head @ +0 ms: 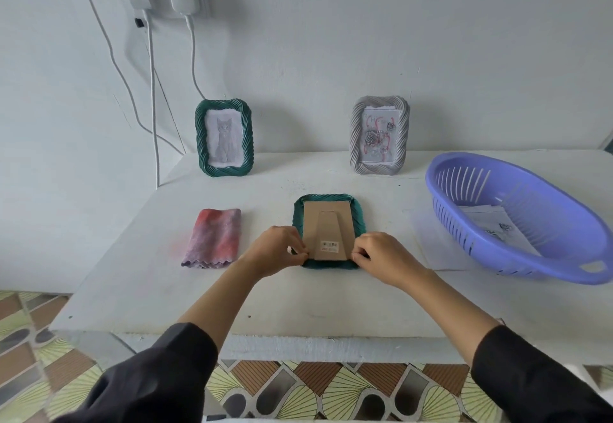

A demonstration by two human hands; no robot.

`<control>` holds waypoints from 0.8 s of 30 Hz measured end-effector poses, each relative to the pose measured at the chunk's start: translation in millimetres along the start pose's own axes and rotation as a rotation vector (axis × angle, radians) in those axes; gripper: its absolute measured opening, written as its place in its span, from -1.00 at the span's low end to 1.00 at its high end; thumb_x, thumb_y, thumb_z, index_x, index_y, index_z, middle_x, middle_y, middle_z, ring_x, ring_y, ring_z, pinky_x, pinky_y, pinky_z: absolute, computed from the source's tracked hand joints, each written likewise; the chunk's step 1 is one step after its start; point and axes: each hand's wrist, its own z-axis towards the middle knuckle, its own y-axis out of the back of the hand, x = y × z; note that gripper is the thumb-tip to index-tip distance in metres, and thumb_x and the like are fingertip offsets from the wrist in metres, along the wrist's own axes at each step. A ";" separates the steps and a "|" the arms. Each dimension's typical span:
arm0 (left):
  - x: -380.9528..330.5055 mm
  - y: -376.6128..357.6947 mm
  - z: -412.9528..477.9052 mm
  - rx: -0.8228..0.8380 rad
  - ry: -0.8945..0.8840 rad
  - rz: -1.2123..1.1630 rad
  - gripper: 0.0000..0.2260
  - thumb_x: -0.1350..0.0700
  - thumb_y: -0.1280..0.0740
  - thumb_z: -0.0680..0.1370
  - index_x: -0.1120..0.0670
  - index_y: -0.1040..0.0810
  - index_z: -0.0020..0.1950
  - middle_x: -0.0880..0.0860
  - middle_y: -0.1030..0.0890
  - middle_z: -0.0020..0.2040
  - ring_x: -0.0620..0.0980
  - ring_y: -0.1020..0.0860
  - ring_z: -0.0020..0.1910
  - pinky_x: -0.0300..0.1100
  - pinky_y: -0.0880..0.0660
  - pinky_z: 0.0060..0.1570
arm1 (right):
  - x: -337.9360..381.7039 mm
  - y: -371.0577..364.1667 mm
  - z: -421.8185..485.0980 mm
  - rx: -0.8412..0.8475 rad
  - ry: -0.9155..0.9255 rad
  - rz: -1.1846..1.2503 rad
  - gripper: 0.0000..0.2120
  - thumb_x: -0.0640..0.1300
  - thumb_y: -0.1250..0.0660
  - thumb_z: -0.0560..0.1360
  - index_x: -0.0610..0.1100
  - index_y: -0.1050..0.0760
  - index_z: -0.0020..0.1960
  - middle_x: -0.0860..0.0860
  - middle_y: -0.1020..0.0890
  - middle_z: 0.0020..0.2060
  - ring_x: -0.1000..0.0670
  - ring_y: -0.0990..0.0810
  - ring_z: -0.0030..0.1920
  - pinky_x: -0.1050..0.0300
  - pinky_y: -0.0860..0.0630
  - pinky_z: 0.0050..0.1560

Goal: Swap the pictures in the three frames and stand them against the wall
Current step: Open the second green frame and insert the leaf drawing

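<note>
The dark green frame (357, 223) is lying face down in the middle of the white table (298, 300), well short of the wall (331, 57), with its brown cardboard back (344, 215) and folded-flat easel stand (328, 230) showing upward. The left hand (277, 250) and right hand (381, 258) are each sitting at a near corner of that back. Their fingers are curled in tight and pinching at its edge (whether on the board itself or on small holding tabs, I cannot tell from here).

The frame is looking light and rigid, with a ropey ribbed rim that should be giving plenty of grip. The backing is thin card, so it is likely to bend or crease if pried hard from one corner. Lifting evenly at both near corners seems the sensible hold. Any glazing underneath cannot be seen, so I would be treating it as fragile.

A white barcode sticker (329, 245) is sitting on the stand, its print too small to read.

Far off, a green frame with a cat drawing (224, 137) and a grey frame with a rose picture (379, 135) are standing against the wall. To the left a folded pink-grey cloth (214, 238) is lying. To the right a purple basket (464, 174) is holding loose printed sheets (487, 223).
</note>
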 end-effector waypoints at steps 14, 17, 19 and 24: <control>7.2 4.5 16.8 0.080 0.031 -0.113 -0.93 0.18 -0.44 0.39 0.15 -0.69 -0.18 0.02 -0.60 -0.15 -0.05 -0.54 -0.18 -0.19 -0.46 -0.08 | 2.8 6.3 13.4 0.098 -0.186 0.078 -0.90 -0.20 -0.26 0.45 -0.16 -0.52 -0.22 0.07 -0.55 -0.30 0.01 -0.51 -0.24 0.12 -0.44 -0.20; 12.7 -2.0 21.9 -0.153 0.155 -0.403 -0.95 0.19 -0.41 0.43 0.13 -0.67 -0.21 -0.03 -0.59 -0.20 -0.09 -0.50 -0.27 -0.07 -0.53 -0.14 | -4.9 12.7 20.2 0.149 -0.251 0.269 -0.88 -0.15 -0.33 0.44 -0.18 -0.54 -0.23 0.08 -0.60 -0.29 0.08 -0.48 -0.31 0.18 -0.41 -0.23; 13.7 -2.7 29.8 -0.304 0.283 -0.595 -0.93 0.16 -0.38 0.48 0.06 -0.64 -0.20 -0.05 -0.61 -0.19 -0.07 -0.51 -0.26 -0.03 -0.56 -0.17 | -10.9 19.8 28.9 0.114 -0.282 0.360 -0.86 -0.13 -0.35 0.44 -0.20 -0.57 -0.19 0.07 -0.62 -0.25 0.09 -0.48 -0.30 0.22 -0.39 -0.24; 18.6 -3.3 66.8 -0.350 0.378 -0.478 -0.85 0.13 -0.30 0.53 0.07 -0.62 0.04 0.04 -0.61 0.05 -0.01 -0.54 -0.07 -0.23 -0.39 -0.09 | -23.7 20.6 72.0 -0.124 -0.373 0.339 -0.84 -0.21 -0.28 0.49 -0.20 -0.60 -0.01 -0.07 -0.61 -0.12 -0.02 -0.52 -0.10 0.22 -0.37 -0.10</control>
